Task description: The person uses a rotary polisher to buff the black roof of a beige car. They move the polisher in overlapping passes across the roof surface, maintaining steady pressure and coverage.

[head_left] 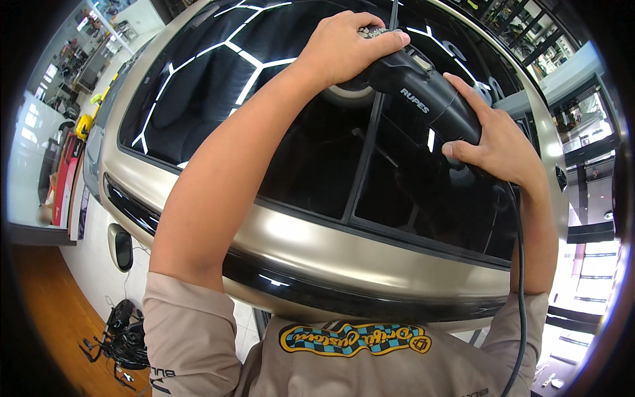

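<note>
Both my hands are on a black electric polisher [450,109] that lies over the car's glossy black roof panel [311,152]. My left hand [347,49] is wrapped over its head end, the thumb pointing right along the top. Around the rear of the body closes my right hand [499,142], fingers on the far side and thumb on the near side. The rounded edge below the head is partly hidden, so the pad's contact with the panel cannot be made out. A dark power cord [521,278] runs from the tool's rear down past my right forearm.
Matte gold bodywork [317,238] borders the panel, with a glossy black side strip [284,274] close to my body. A door mirror [121,247] sticks out at left. Beyond it, dark equipment [122,337] stands on the floor. Shelves [516,33] are at far right.
</note>
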